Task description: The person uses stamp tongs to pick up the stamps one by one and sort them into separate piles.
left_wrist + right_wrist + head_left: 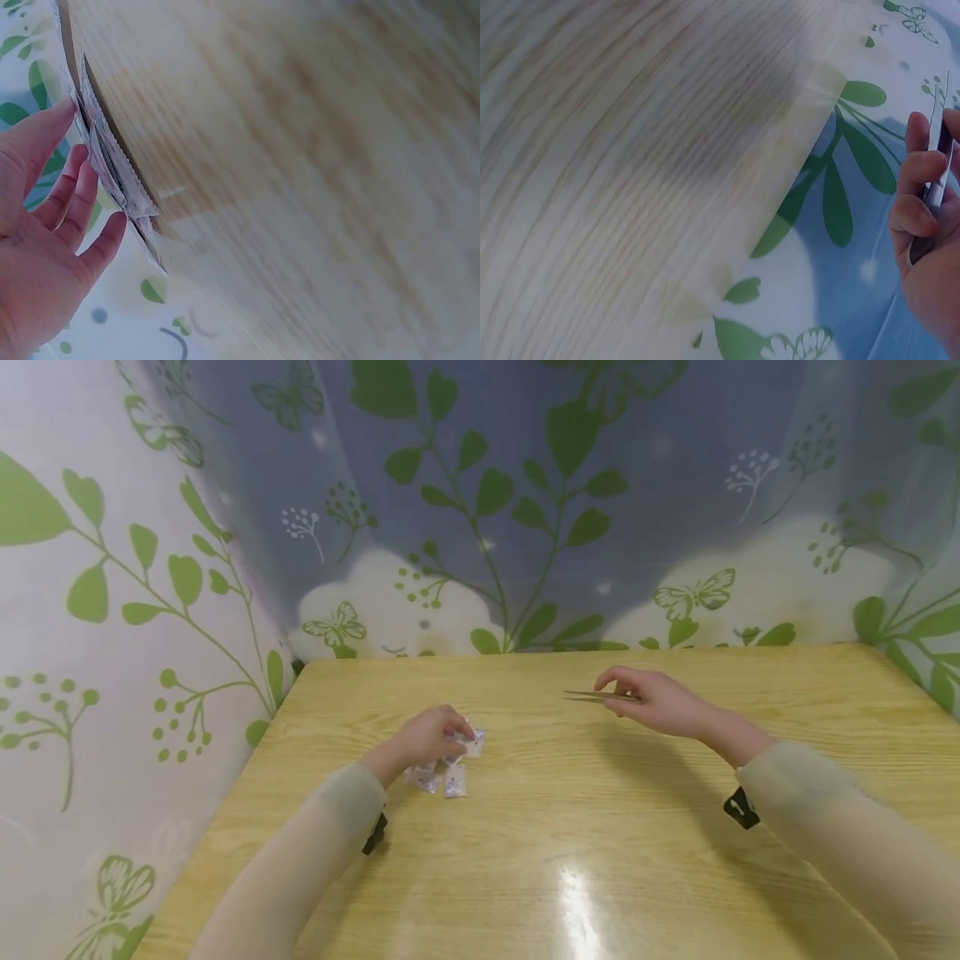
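Note:
Several small white sachets with purplish print [454, 782] lie in a loose cluster left of the middle of the table. Over them is my left hand [426, 737], which hides part of the cluster. In the left wrist view its fingertips touch the edges of the sachets [112, 161], the fingers spread and lightly bent. My right hand [663, 703] holds a pair of slim metal tweezers [585, 696] above the table on the right. The tips point left, slightly apart, with nothing between them. In the right wrist view the fingers curl round the tweezers [936, 150].
The wood-grain table [525, 860] ends at a backdrop cloth [480, 510] with green leaves and butterflies, which also stands along the left side. Both sleeves are pale, and a black strap [742, 808] shows under the right wrist.

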Tool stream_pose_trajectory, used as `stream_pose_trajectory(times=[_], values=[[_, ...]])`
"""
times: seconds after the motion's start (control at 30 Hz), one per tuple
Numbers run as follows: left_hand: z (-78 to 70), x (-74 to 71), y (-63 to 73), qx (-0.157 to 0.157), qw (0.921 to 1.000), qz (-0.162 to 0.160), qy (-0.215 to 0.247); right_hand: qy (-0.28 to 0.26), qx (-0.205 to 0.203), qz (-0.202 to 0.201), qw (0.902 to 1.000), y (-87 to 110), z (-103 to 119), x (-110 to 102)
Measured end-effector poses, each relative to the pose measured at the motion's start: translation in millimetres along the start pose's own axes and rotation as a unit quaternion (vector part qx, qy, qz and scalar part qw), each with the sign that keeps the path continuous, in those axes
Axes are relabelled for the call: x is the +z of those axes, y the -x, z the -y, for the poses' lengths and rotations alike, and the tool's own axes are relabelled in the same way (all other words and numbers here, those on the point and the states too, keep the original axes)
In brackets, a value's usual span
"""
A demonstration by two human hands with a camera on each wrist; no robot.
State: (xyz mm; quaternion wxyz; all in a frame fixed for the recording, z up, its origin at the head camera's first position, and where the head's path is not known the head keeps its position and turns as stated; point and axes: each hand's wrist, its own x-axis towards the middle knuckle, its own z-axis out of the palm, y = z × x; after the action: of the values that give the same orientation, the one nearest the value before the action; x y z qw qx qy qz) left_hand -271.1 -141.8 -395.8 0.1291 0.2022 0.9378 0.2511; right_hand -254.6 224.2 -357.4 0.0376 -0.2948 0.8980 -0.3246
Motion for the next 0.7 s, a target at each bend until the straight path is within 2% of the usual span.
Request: stream_pose_trajectory(times=[0.4, 0.7], values=[[1.8, 0.5, 0.2, -0.005, 1.0, 0.002, -0.008, 0.014, 0.005, 0.008, 0.9999, -43.9, -2, 28], [6.6, 1.5, -2.6, 0.016, 0.9997, -0.003, -0.02, 0.049, 0.013, 0.009, 0.9987, -70.8, 4, 43]])
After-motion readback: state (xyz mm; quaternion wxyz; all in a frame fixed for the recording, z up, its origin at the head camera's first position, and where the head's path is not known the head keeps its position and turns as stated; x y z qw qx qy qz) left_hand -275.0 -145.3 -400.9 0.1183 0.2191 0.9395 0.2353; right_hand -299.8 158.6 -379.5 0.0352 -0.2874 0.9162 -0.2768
